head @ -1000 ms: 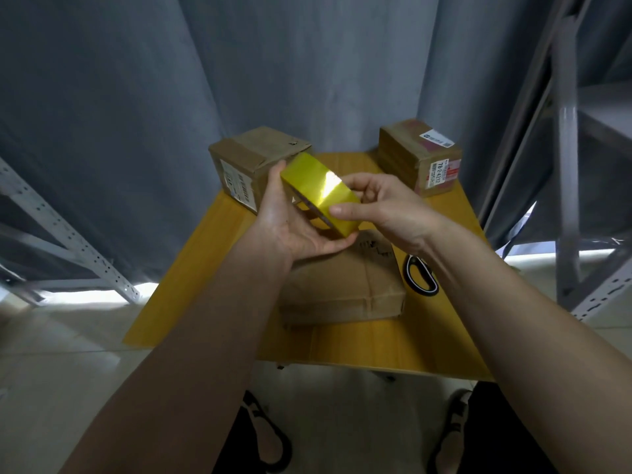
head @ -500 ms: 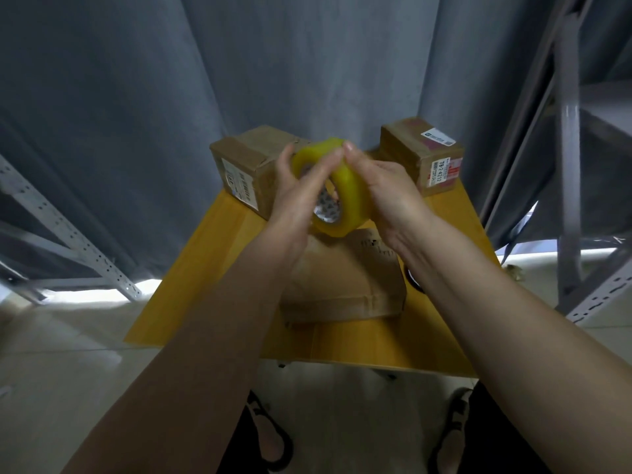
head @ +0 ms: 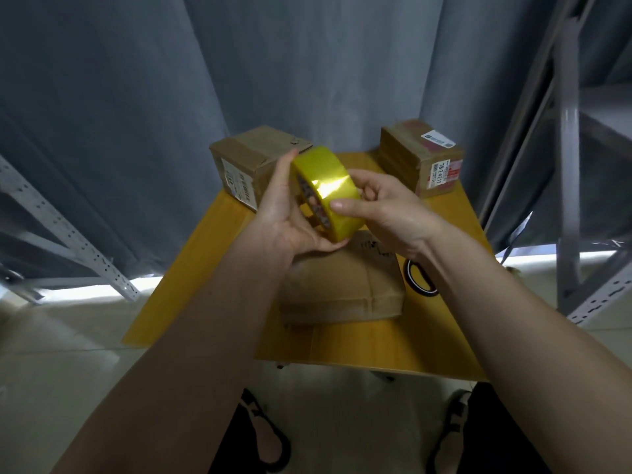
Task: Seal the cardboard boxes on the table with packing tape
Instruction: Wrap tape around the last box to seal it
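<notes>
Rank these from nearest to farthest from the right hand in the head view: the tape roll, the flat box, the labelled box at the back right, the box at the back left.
From the right hand:
1. Tape roll, held in it.
2. Flat box, just below.
3. Back-right box, behind, on the right.
4. Back-left box, across, beyond the left hand.

Around my work place
A grey curtain [head: 307, 63] hangs behind; metal shelving [head: 567, 165] stands at my right, a black ring [head: 419, 280] lies on the surface [head: 205, 285], sandals [head: 270, 436] below.

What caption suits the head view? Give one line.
Both hands, left and right, hold a yellow tape roll above a flat box.
</notes>
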Available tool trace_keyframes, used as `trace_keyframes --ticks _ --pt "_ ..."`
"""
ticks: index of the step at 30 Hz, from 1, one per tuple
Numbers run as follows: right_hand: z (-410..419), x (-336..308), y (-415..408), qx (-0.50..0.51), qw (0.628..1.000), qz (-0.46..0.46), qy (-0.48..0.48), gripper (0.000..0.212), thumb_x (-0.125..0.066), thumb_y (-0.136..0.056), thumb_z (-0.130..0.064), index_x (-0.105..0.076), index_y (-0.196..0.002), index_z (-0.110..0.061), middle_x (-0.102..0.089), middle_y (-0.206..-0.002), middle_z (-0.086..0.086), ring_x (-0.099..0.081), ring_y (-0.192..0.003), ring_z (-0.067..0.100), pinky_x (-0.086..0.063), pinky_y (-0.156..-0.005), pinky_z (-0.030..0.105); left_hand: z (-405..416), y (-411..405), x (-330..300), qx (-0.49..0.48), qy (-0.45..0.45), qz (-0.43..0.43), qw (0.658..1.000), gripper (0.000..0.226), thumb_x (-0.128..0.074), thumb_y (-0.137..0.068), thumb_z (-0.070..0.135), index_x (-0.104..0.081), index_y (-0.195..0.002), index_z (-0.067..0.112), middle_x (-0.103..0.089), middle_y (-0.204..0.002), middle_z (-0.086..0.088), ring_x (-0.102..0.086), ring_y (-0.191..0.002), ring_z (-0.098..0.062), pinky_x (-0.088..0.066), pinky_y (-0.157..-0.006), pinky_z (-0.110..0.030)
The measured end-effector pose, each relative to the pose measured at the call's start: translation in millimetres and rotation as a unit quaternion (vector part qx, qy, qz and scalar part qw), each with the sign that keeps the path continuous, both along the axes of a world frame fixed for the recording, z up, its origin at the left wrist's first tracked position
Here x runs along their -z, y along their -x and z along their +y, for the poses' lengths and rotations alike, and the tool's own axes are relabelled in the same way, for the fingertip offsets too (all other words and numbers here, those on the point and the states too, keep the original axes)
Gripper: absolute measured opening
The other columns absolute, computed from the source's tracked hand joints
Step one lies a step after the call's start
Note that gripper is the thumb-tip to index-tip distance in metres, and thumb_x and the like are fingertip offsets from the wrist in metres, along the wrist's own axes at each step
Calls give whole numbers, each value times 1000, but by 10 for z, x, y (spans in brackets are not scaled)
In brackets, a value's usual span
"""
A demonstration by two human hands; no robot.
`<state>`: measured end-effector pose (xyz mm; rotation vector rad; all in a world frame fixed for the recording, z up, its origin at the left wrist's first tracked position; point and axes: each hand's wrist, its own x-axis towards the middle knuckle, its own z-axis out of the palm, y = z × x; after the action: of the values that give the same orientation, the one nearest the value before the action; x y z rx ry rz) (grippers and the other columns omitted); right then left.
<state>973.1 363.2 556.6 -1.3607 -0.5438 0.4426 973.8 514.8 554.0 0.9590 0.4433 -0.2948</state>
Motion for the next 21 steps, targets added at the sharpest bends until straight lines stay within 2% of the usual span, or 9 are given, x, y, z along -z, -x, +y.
trace_keyframes --ticks 4,8,10,12,14,15,16,18,21 --pt "12 44 0 20 1000 13 5 38 -60 -86 3 -54 -124 5 -67 -99 15 -65 -90 22 -55 -82 29 -3 -3 25 1 -18 2 1000 72 -59 -70 72 -67 -116 18 -70 -108 -14 -64 -100 -38 -47 -82 -61" --pt "129 75 20 69 996 38 -28 24 -63 -89 -11 -60 -110 0 -68 -85 12 -65 -76 18 -55 -74 30 -49 -17 9 -23 -69 -35 997 62 -51 -77 74 -70 -95 17 -65 -54 -7 -68 -52 -23 -56 -61 -47" --pt "192 74 32 91 994 42 -35 15 -62 -92 -18 -62 -99 -5 -69 -77 10 -65 -67 17 -55 -71 32 -95 -6 10 -61 -105 -63 991 62 -47 -84 71 -68 -96 13 -64 -54 -12 -63 -44 -19 -55 -53 -34" --pt "240 52 42 130 989 50 -38 25 -59 -95 -28 -66 -83 -7 -69 -67 9 -64 -58 16 -56 -64 30 -142 -31 73 -141 -209 -142 957 63 -46 -86 67 -63 -111 13 -68 -93 -25 -65 -66 -21 -56 -65 -35" --pt "256 29 33 173 980 75 -60 40 -55 -97 -34 -70 -68 -10 -70 -63 7 -67 -56 16 -55 -54 23 -176 -19 176 -185 -381 -252 870 58 -48 -77 72 -57 -115 29 -56 -123 -14 -59 -107 -23 -49 -94 -45" --pt "250 19 23 182 977 85 -72 42 -54 -97 -35 -70 -68 -10 -72 -65 6 -70 -59 15 -54 -53 21 -201 29 191 -168 -434 -288 837 60 -49 -72 77 -53 -118 38 -48 -131 -5 -49 -121 -21 -43 -102 -42" --pt "241 14 17 182 977 86 -72 39 -52 -98 -35 -70 -73 -11 -73 -68 5 -71 -63 15 -53 -52 21 -204 58 207 -135 -459 -300 825 66 -50 -69 80 -47 -124 45 -40 -137 0 -41 -129 -20 -38 -105 -40" --pt "230 18 18 173 980 81 -54 35 -49 -100 -34 -69 -82 -11 -74 -72 6 -72 -67 17 -56 -56 24 -179 68 225 -81 -457 -261 847 76 -51 -67 83 -34 -135 53 -32 -143 0 -35 -134 -22 -36 -104 -39" --pt "231 67 18 152 985 70 -51 32 -49 -100 -29 -68 -87 -8 -70 -77 11 -67 -71 22 -55 -70 34 -162 37 182 -78 -357 -198 909 73 -54 -73 71 -40 -137 40 -48 -138 -4 -52 -124 -25 -46 -101 -49"
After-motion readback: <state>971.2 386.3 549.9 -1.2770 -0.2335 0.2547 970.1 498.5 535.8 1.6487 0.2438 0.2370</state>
